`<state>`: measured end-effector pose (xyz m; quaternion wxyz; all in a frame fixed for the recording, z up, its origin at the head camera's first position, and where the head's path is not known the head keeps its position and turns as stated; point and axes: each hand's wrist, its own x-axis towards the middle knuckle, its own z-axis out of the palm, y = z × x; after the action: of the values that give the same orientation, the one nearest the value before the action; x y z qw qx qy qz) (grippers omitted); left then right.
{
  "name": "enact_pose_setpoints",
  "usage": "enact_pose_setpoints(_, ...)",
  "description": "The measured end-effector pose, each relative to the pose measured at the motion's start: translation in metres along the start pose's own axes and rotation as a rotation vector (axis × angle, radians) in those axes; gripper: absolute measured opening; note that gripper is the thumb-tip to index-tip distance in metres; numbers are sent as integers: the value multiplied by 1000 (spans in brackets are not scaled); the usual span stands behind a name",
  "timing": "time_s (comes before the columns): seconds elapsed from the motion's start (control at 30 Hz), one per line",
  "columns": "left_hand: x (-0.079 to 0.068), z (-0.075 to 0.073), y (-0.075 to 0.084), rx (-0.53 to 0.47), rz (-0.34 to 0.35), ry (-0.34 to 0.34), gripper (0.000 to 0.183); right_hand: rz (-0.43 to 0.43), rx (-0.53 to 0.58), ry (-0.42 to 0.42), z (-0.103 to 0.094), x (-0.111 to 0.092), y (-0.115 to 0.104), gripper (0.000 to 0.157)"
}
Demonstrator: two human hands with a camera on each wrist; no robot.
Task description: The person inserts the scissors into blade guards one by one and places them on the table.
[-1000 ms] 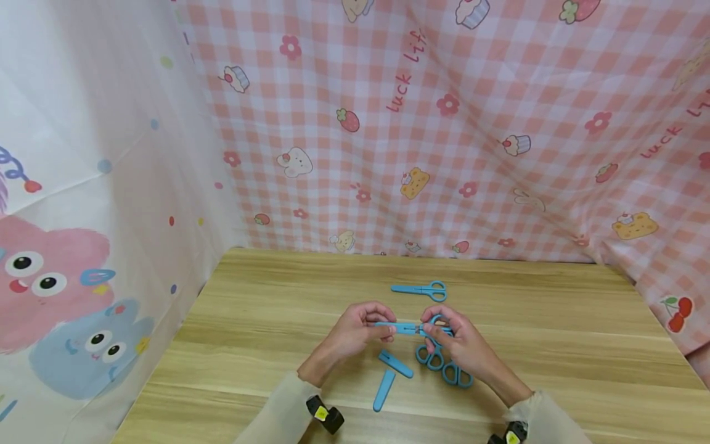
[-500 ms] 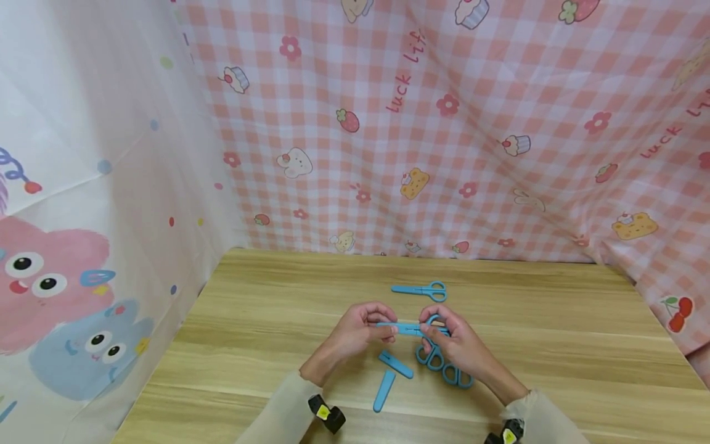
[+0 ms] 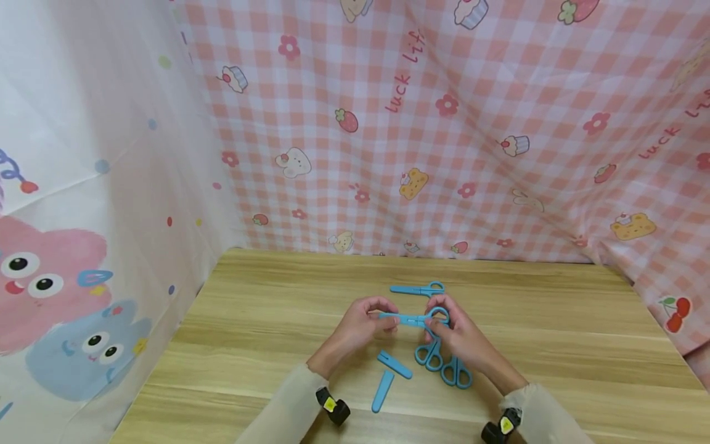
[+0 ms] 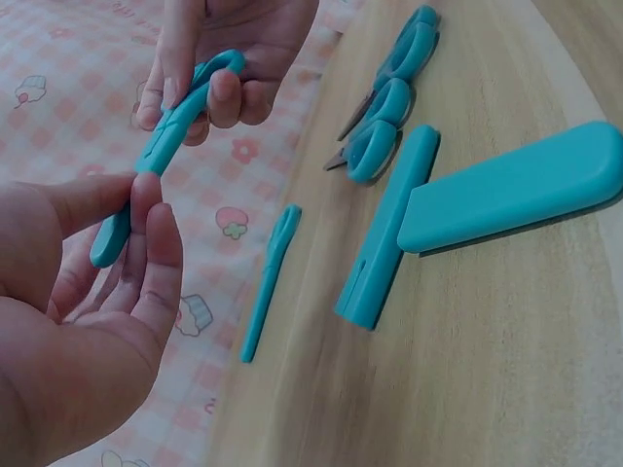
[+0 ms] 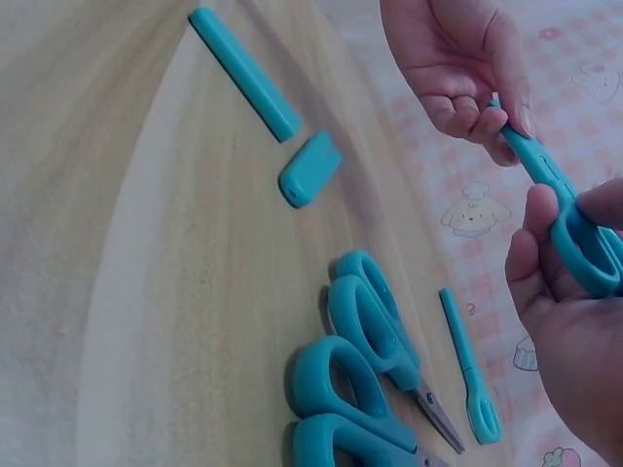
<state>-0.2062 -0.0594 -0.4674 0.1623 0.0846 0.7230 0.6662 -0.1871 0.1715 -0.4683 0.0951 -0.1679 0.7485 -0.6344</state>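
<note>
Both hands hold one pair of blue scissors (image 3: pixel 412 320) level above the table, a matching sheath covering its blades. My left hand (image 3: pixel 357 325) pinches the sheath's tip end between thumb and fingers. At the other end, my right hand (image 3: pixel 465 338) grips the handle loops, thumb on top. In the right wrist view the sheath (image 5: pixel 533 161) runs right up to the handle (image 5: pixel 582 255), with no metal showing between them. Below the right hand lie two unsheathed scissors (image 3: pixel 428 356) (image 3: pixel 457 374), their blades partly hidden in the head view.
Two loose blue sheaths (image 3: pixel 395 364) (image 3: pixel 382 391) lie on the wooden table (image 3: pixel 266 345), close together in front of the hands. Farther back rests another sheathed pair of scissors (image 3: pixel 409 289), partly behind the right fingers. A pink checked cloth (image 3: pixel 355 154) hangs behind the table.
A bit of metal showed between sheath and handle a second ago; that gap has closed. Both hands have since risen slightly, and the right has turned so a handle loop faces up.
</note>
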Motion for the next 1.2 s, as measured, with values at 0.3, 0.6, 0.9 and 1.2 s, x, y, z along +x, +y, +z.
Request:
enact_pose_setpoints(0.3, 14, 3, -3, 15, 43, 57, 21, 68, -32, 129, -11, 12, 10, 33)
enact_pose_setpoints(0.6, 26, 4, -9, 22, 16, 118, 24, 48, -38, 167, -19, 22, 19, 33)
enact_pose_setpoints(0.9, 39, 2, -15, -10, -34, 176, 24, 86, -54, 166, -23, 34, 27, 31)
enact_pose_setpoints(1.2, 49, 3, -23, 0, -57, 210, 20, 92, -169, 154, -29, 37, 35, 31)
